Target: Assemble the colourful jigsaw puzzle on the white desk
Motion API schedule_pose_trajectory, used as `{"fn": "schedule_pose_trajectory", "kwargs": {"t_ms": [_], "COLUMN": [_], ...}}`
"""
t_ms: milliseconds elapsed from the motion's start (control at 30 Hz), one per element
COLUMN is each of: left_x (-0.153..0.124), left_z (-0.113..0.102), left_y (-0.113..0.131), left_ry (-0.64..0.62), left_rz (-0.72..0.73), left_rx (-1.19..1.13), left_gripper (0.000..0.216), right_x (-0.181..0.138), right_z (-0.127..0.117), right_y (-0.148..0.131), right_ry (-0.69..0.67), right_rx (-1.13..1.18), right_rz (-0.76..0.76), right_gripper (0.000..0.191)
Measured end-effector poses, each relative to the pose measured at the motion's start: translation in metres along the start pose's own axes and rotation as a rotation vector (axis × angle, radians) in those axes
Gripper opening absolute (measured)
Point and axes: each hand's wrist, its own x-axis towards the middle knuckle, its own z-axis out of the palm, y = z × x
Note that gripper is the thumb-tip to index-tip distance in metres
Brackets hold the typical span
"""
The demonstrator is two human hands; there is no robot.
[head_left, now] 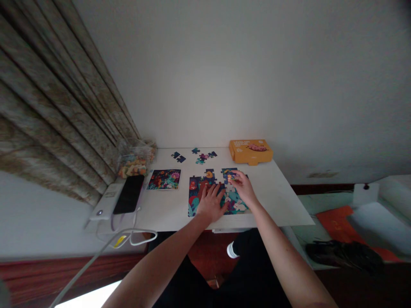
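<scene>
While the empty left hand (210,203) lies spread on the part-joined puzzle (236,199), loose pieces (204,157) remain — the right hand (243,187) half-curled, its hold unclear.

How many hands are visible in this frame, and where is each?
2. The left hand rests palm down on the partly assembled jigsaw puzzle; the right hand is at the puzzle's far right part. Neither is hidden, and no other hand shows.
</scene>
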Motion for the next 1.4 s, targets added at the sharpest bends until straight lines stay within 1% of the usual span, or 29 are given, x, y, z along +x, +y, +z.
{"fn": "schedule_pose_trajectory", "kwargs": {"t_ms": [133, 200, 300, 467, 633, 767, 933, 1167, 1400], "left_x": [0.0, 0.0, 0.0, -0.001, -0.001, -0.001, -0.001, -0.001, 0.0], "left_z": [-0.001, -0.001, -0.001, 0.0, 0.0, -0.002, -0.004, -0.005, -0.002], "left_y": [0.001, 0.0, 0.0, -0.001, 0.0, 0.001, 0.002, 0.001, -0.004], "left_ry": [-0.014, -0.022, -0.031, -0.025, -0.02, -0.026, -0.012, 0.0, -0.012], "left_rz": [0.004, 0.006, 0.0, 0.007, 0.009, 0.004, 0.009, 0.005, -0.027], "left_rx": [0.017, 0.022, 0.017, 0.012, 0.01, 0.011, 0.012, 0.016, -0.06], "left_gripper": [0.053, 0.054, 0.054, 0.054, 0.054, 0.053, 0.05, 0.043, 0.038], "right_x": [0.025, 0.033, 0.035, 0.029, 0.023, 0.021, 0.021, 0.021, 0.017], "right_z": [0.018, 0.025, 0.03, 0.031, 0.033, 0.034, 0.033, 0.034, 0.034], "right_y": [-0.003, 0.0, 0.007, 0.017, 0.011, 0.005, 0.006, 0.008, 0.005], "right_ry": [-0.098, -0.124, -0.131, -0.086, -0.111, -0.144, -0.2, -0.187, -0.197], "right_rx": [-0.176, -0.285, -0.419, -0.548, -0.631, -0.69, -0.699, -0.69, -0.715], "right_rz": [-0.062, -0.095, -0.174, -0.316, -0.366, -0.396, -0.405, -0.405, -0.39], "right_gripper": [0.029, 0.024, 0.018, 0.019, 0.022, 0.021, 0.022, 0.021, 0.03]}}
